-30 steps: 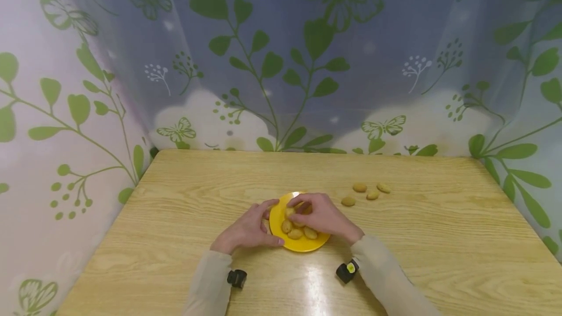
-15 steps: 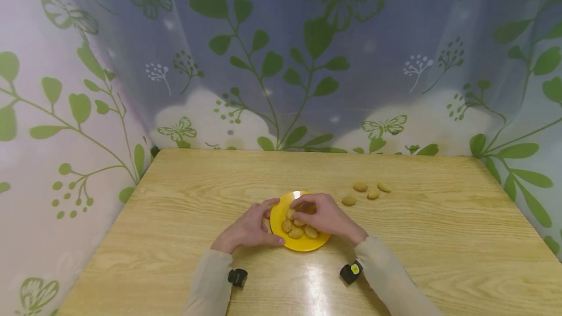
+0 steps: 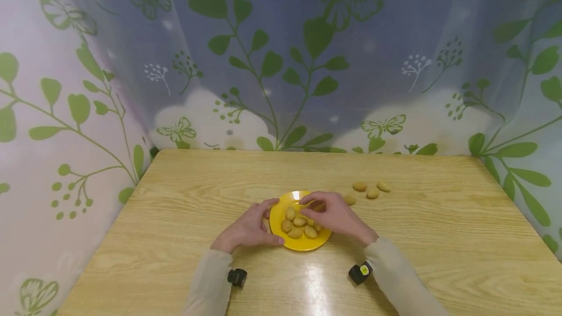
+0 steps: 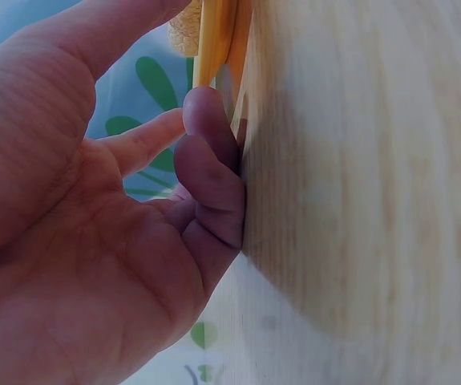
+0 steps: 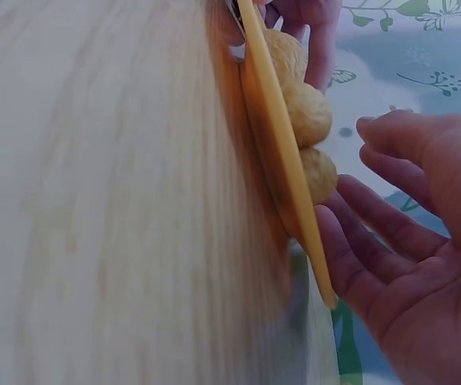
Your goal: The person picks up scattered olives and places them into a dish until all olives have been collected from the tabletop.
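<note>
A yellow plate [image 3: 277,204] lies on the table in the head view, bearing several small tan, wrinkled ovals [image 3: 300,221] that look like little potatoes. My left hand [image 3: 250,227] holds the plate's left rim, thumb at the near side and index finger at the far side. In the left wrist view, the lower fingers [image 4: 210,172] curl against the tabletop beside the rim. Over the plate's right side hovers my right hand [image 3: 335,214]. Its thumb and fingers stand apart with nothing between them in the right wrist view, the lower fingers [image 5: 366,241] beside the rim. The hand partly hides the plate's right side.
More loose potato-like ovals [image 3: 372,194] lie on the wooden table [image 3: 197,184] to the right and behind the plate, one partly hidden by the right hand. A patterned curtain [image 3: 281,62] hangs along the table's back and sides.
The right hand has let go of a potato-like oval at the left of the pile and drawn back to the right. The left hand and plate have stayed put.
</note>
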The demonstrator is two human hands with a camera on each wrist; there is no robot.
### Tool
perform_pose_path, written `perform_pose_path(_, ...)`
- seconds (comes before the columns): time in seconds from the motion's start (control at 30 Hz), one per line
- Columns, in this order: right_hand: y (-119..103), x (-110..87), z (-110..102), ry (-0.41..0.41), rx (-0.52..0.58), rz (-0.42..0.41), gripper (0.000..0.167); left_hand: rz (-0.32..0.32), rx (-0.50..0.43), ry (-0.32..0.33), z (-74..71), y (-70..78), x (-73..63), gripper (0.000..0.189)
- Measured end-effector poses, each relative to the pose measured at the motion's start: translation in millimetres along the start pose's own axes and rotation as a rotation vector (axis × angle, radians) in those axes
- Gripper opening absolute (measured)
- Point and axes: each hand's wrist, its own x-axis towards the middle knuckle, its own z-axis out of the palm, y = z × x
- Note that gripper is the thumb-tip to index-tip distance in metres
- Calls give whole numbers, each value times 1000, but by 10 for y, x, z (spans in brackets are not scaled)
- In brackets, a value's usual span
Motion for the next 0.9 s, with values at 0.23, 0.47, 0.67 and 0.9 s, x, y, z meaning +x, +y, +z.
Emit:
perform_pose_path(0.23,24,-73,-94,38,10,-6,21,2,0,0,-1,4,3,99)
perform_pose_path(0.47,72,-131,-188,95,-8,-42,21,-5,-4,-4,-12,27,-8,99)
perform_pose_path(0.67,97,-207,-288,126,-19,-8,22,-6,-2,-4,-4,17,1,98)
perform_pose_path(0.9,113,-301,-439,148,-48,15,23,-15,-1,-1,-3,18,2,98)
